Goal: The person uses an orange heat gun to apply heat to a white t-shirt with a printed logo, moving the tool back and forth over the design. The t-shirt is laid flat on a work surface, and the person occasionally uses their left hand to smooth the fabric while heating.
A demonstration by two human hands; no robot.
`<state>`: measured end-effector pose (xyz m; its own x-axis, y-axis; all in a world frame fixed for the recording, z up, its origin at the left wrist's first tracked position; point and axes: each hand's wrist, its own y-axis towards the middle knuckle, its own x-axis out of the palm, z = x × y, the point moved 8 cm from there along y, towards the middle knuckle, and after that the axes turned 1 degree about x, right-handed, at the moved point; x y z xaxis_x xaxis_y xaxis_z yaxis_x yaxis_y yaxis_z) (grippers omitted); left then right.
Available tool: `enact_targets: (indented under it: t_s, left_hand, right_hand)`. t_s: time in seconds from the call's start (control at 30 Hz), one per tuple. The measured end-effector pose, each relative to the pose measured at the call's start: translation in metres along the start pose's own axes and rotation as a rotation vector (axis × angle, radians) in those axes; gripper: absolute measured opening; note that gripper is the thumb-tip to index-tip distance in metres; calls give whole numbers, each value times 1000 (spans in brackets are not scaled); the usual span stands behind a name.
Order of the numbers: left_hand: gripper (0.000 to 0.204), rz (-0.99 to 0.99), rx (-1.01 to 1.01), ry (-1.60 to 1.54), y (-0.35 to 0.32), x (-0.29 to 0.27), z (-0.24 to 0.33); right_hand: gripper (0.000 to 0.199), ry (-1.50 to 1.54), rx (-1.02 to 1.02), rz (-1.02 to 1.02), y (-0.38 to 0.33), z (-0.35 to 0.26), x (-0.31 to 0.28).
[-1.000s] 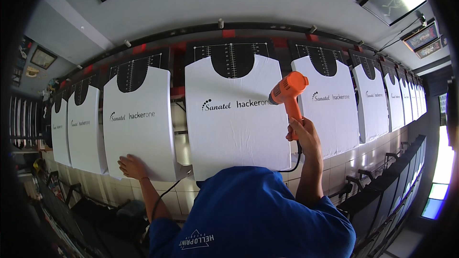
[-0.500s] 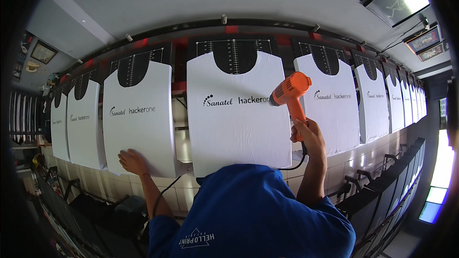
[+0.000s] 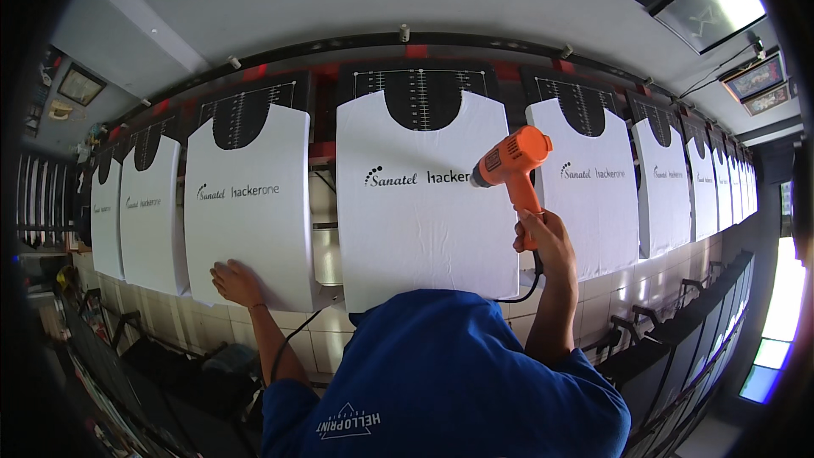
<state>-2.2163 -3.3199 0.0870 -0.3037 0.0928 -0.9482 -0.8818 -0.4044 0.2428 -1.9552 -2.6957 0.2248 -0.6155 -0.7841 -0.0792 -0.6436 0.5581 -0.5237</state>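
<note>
My right hand (image 3: 545,239) is wrapped round the handle of an orange heat gun (image 3: 524,157) with a dark nozzle. The nozzle points left over the right end of the dark print on a white T-shirt (image 3: 424,233) and covers part of it. I cannot tell how far it is above the cloth. This T-shirt lies flat on a black printing board (image 3: 421,102), whose white scale marks show through the neck. My left hand (image 3: 237,282) rests with its fingers out on the lower part of another printed white T-shirt (image 3: 250,229), to the left.
More white T-shirts on boards run off to the left and to the right (image 3: 585,220). A black cord (image 3: 534,288) hangs from the heat gun. A dark rail (image 3: 483,41) runs behind the boards. Black racks (image 3: 678,335) stand at the lower right.
The heat gun's nozzle has shifted slightly left across the print and covers more of it. My left hand stays on the left T-shirt. The whole view has shifted a little.
</note>
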Motion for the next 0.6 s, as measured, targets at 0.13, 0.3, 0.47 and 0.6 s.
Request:
enact_targets:
  t_s: [0.13,0.3,0.47,0.6]
  left_hand:
    - [56,3,2,-2,1,3,-4]
    - [56,4,4,16,1,4,-3]
    - [56,-9,2,7,1,2,0]
    - [56,-5,-8,12,0,2,-5]
  right_hand:
    - [38,-14,-7,-16,2,-1,2]
    - [37,-29,-17,-22,3,-1,9]
    - [38,-47,-9,-24,2,-2,12]
    - [37,-10,7,-85,3,-9,12]
